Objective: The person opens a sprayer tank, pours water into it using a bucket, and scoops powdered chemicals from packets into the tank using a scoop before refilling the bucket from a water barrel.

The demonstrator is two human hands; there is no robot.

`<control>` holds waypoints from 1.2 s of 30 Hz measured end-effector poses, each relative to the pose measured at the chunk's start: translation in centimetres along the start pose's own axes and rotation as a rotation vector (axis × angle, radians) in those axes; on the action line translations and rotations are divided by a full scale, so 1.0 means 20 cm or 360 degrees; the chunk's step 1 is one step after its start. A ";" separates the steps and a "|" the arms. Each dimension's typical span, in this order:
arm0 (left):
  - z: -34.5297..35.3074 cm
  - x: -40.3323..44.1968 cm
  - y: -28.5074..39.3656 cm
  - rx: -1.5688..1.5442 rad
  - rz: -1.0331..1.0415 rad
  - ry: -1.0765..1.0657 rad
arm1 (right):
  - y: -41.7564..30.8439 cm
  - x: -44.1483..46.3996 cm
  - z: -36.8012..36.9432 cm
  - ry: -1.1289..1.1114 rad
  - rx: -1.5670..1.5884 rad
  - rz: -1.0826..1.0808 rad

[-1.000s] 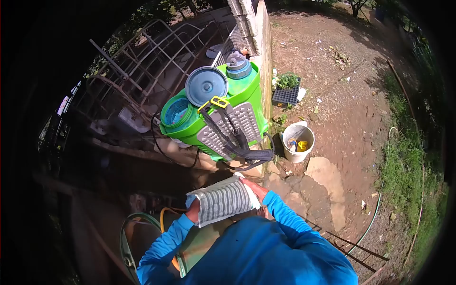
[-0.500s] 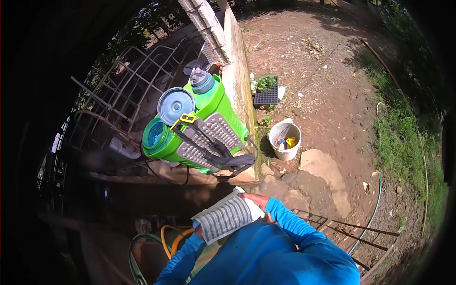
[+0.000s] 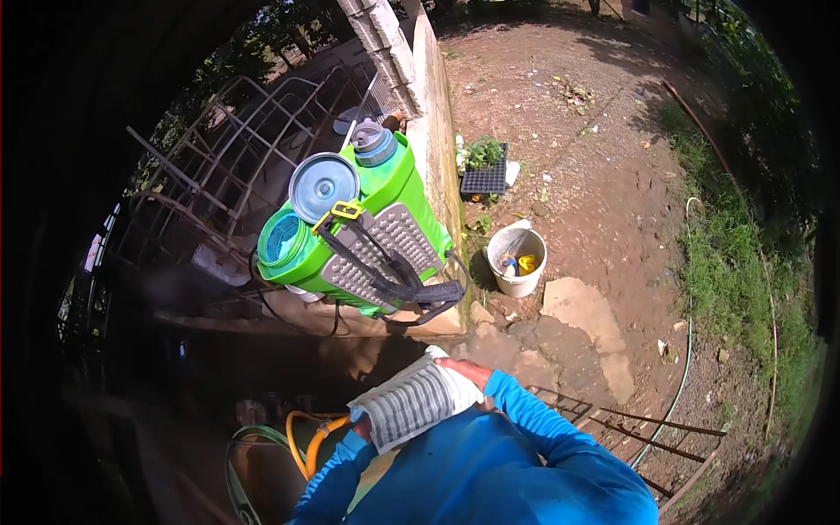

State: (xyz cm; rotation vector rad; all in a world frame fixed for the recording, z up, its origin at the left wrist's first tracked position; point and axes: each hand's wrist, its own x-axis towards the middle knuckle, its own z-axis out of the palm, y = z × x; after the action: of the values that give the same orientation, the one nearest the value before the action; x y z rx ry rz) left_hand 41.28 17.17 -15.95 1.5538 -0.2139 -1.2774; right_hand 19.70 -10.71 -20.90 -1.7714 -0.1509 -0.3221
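A grey-and-white striped cloth [image 3: 413, 404] is held between my two hands close to my body. My right hand [image 3: 468, 372] grips its upper right end. At the lower left end, my left hand [image 3: 362, 428] is closed on the cloth, partly hidden by it and in shade. Beyond my hands, a green backpack sprayer [image 3: 398, 188] rests tilted on a low wall. The sprayer's tank mouth is open at the left, and a round blue-grey lid [image 3: 324, 189] lies against its top. Black straps with a yellow buckle hang over its grey padded back.
A white bucket [image 3: 518, 283] with yellow and blue items stands right of the wall [image 3: 436, 131]. Behind it is a black seedling tray [image 3: 484, 180] with plants. Metal frames [image 3: 229, 157] fill the left; an orange hose [image 3: 306, 446] lies low left, and metal bars [image 3: 656, 424] low right.
Over the last second the view has shifted, so the sprayer and bucket appear further left. The striped cloth stays in both hands, now lower and nearer my body.
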 end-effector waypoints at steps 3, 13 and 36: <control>0.00 -0.06 0.01 -0.0051 0.0107 -0.0155 | 0.08 0.08 0.03 -0.0047 0.0702 0.0474; 0.14 -0.43 0.65 -0.0718 -0.0080 -0.0100 | 0.13 0.23 0.10 0.0234 0.1960 0.1296; -0.15 -0.51 1.15 -0.0606 0.0527 -0.0203 | 0.10 0.48 0.12 0.0368 0.2015 0.1256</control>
State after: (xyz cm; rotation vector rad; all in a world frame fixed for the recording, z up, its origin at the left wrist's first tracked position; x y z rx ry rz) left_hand 49.83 16.17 7.91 1.0637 -0.2783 -1.0806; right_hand 29.64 -9.54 -20.43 -0.4352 0.4321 0.1558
